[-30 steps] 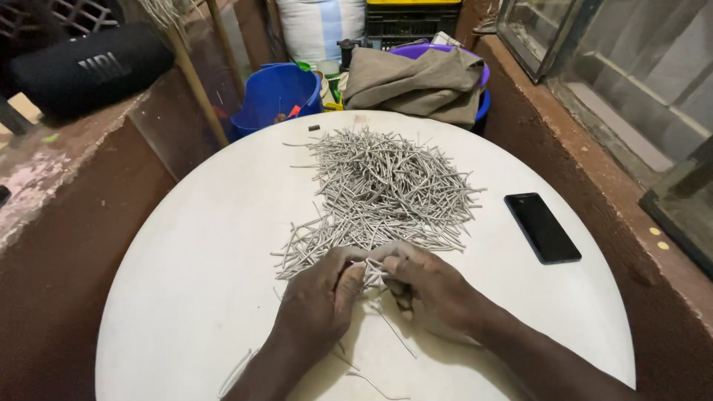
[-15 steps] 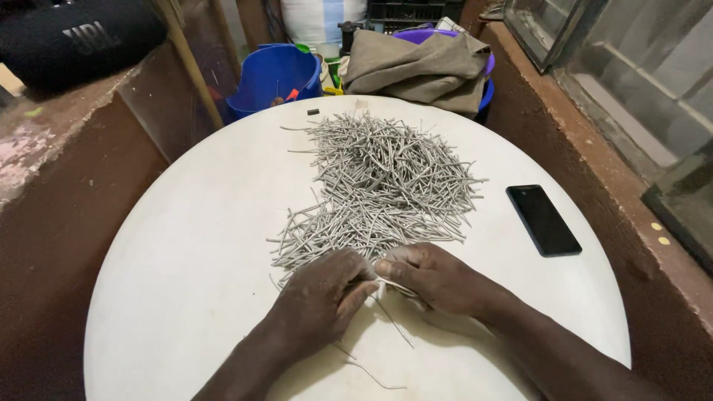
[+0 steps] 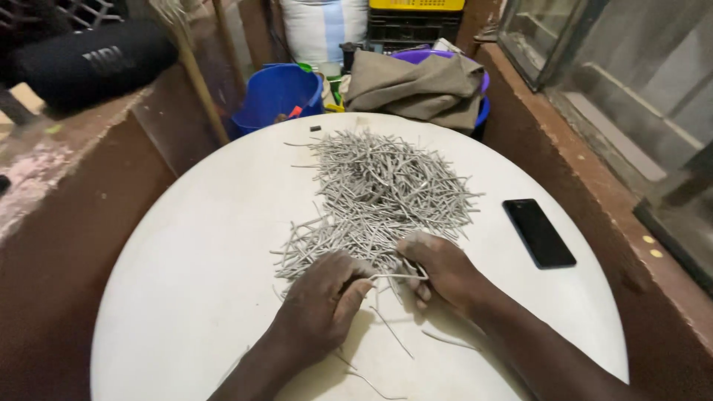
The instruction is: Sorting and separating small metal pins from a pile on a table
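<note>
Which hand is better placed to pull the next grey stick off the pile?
Probably the right hand: its fingers already rest on the pile edge, while the left hand sits slightly nearer the body, pinching a stick.

Two hands are at work, the left hand [image 3: 321, 301] and the right hand [image 3: 440, 269], holding one thin grey wire [image 3: 397, 276] between them. One round white table [image 3: 186, 282] carries one big heap of grey wires [image 3: 379, 189], far too many to count, plus about four loose wires [image 3: 392, 334] lying near the wrists. One black phone [image 3: 538, 232] lies on the table. Beyond it stand two blue buckets [image 3: 276, 93], one folded brown cloth [image 3: 420, 83], one black speaker [image 3: 89, 63] and one wooden stick [image 3: 200, 82]
</note>
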